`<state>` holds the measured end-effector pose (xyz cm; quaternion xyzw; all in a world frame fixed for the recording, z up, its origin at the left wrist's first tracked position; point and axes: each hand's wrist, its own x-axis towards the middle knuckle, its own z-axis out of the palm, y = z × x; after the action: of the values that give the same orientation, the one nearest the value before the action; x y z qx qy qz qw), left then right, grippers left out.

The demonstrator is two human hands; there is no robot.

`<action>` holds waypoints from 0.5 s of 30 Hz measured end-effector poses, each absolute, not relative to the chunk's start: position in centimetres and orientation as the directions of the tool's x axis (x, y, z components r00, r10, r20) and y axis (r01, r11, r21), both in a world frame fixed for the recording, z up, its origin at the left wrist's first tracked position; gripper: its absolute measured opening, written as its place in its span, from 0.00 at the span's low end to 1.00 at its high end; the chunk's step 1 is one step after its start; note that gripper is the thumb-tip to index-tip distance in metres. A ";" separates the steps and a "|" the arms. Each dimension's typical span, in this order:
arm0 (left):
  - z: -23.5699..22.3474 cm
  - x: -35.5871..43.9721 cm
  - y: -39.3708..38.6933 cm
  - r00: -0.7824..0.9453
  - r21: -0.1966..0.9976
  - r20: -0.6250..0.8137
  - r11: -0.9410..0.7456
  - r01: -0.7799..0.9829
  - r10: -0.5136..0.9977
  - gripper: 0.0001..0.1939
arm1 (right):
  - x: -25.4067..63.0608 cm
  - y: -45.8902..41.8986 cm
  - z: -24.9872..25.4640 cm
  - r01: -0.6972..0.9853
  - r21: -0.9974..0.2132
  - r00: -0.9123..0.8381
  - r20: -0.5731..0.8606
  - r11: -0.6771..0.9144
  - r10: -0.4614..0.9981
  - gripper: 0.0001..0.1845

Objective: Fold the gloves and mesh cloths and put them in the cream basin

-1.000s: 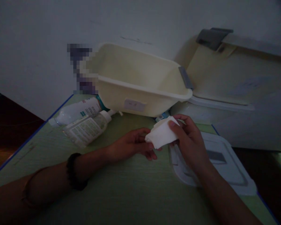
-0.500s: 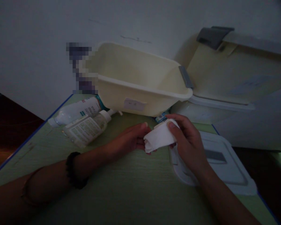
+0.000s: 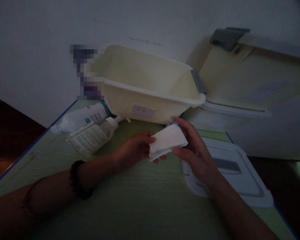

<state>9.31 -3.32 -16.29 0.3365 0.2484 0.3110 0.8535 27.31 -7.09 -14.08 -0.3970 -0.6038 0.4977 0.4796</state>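
A small folded white cloth [image 3: 167, 141] is held up above the green table, its layered fold facing me; whether it is fabric or tissue I cannot tell. My left hand [image 3: 138, 146] pinches its left end, thumb on top and fingers beneath. Around the right end curls my right hand [image 3: 198, 156], its thumb at the near edge and its forefinger stretched out beyond the far edge. Just behind the cloth, a blue-labelled item [image 3: 173, 122] is mostly hidden.
A cream plastic bin [image 3: 150, 91] stands at the back. To its right is a lidded storage box [image 3: 230, 113], lid raised. On the left lie a white bottle [image 3: 83, 116] and a clear pump bottle [image 3: 92, 136]. A white lid [image 3: 242, 183] rests on the green table [image 3: 140, 206].
The folded cloth has turned flatter and shifted slightly left. My left hand has taken its left end, and my right thumb has slid from its top to the near edge.
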 end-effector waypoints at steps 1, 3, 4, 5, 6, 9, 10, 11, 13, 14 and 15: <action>-16.3 9.3 -3.3 0.682 0.725 -0.214 0.582 -0.368 0.699 0.06 | 27.4 -7.1 -14.2 0.010 -0.982 -0.241 0.183 0.191 0.953 0.34; -16.2 9.3 -3.4 0.674 0.722 -0.211 0.578 -0.380 0.708 0.07 | 27.4 -7.0 -14.3 0.045 -0.977 -0.233 0.192 0.208 0.953 0.34; -16.2 9.3 -3.4 0.672 0.725 -0.208 0.573 -0.382 0.711 0.07 | 27.4 -7.0 -14.4 0.068 -0.974 -0.217 0.198 0.217 0.956 0.33; -16.3 9.3 -3.4 0.672 0.731 -0.203 0.567 -0.381 0.713 0.06 | 27.4 -6.9 -14.4 0.093 -0.970 -0.198 0.203 0.225 0.959 0.32; -16.3 9.3 -3.4 0.674 0.737 -0.196 0.560 -0.378 0.713 0.06 | 27.3 -6.9 -14.5 0.120 -0.966 -0.175 0.207 0.229 0.963 0.31; -16.5 9.3 -3.4 0.680 0.750 -0.185 0.549 -0.369 0.709 0.06 | 27.1 -6.6 -14.5 0.210 -0.949 -0.097 0.218 0.234 0.971 0.27; -16.6 9.3 -3.3 0.674 0.750 -0.186 0.546 -0.372 0.715 0.06 | 27.1 -6.5 -14.5 0.241 -0.941 -0.072 0.229 0.239 0.971 0.25; -16.6 9.3 -3.3 0.664 0.749 -0.189 0.544 -0.379 0.723 0.06 | 27.1 -6.4 -14.5 0.268 -0.930 -0.047 0.246 0.250 0.968 0.24; -16.7 9.4 -3.3 0.640 0.745 -0.194 0.536 -0.397 0.744 0.06 | 27.2 -6.3 -14.5 0.307 -0.911 -0.003 0.288 0.275 0.958 0.23; -16.6 9.4 -3.3 0.629 0.748 -0.195 0.529 -0.401 0.752 0.06 | 27.2 -6.3 -14.5 0.317 -0.904 0.012 0.305 0.286 0.952 0.22; -16.6 9.4 -3.3 0.622 0.755 -0.197 0.522 -0.397 0.758 0.06 | 27.3 -6.3 -14.5 0.322 -0.900 0.022 0.317 0.293 0.948 0.21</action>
<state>9.38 -3.34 -16.60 0.3445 0.2622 0.3468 0.8320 27.29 -6.26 -14.51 -0.5071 -0.6264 0.3104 0.5040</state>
